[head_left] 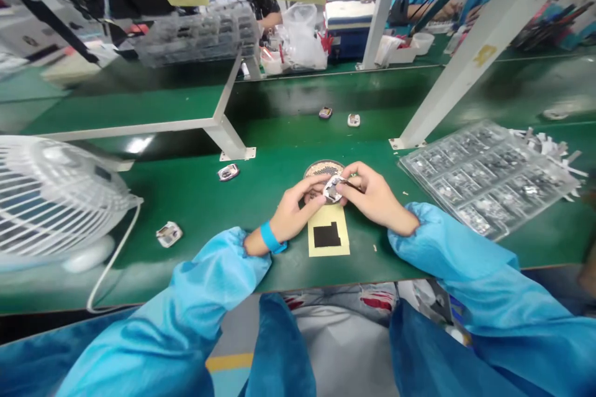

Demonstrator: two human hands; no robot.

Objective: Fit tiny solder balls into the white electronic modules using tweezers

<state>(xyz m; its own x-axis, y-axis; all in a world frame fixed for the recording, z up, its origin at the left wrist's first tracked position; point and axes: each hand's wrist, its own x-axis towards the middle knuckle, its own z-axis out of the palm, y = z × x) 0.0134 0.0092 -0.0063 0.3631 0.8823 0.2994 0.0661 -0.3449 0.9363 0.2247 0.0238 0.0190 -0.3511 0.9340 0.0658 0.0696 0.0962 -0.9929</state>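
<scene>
My left hand (300,205) grips a small white device housing (333,189) by its left side, above the green bench. The housing is tilted and shows grey parts inside. My right hand (370,195) closes on its right side, thumb pressed to the edge. A thin dark piece (352,185) shows by the right fingers; what it is I cannot tell. Behind and below the hands lies a round tray (321,167) of small pieces, partly hidden. Nearer me is a yellow sheet (328,252) with a black cut-out sticker (326,235) on it.
A white fan (60,198) stands at the left, its cord on the bench. Similar housings lie at the left (169,234), near the shelf leg (228,172) and farther back (354,120). Clear compartment trays (488,177) hold parts at the right. A slanting white post (456,62) rises behind; people sit beyond.
</scene>
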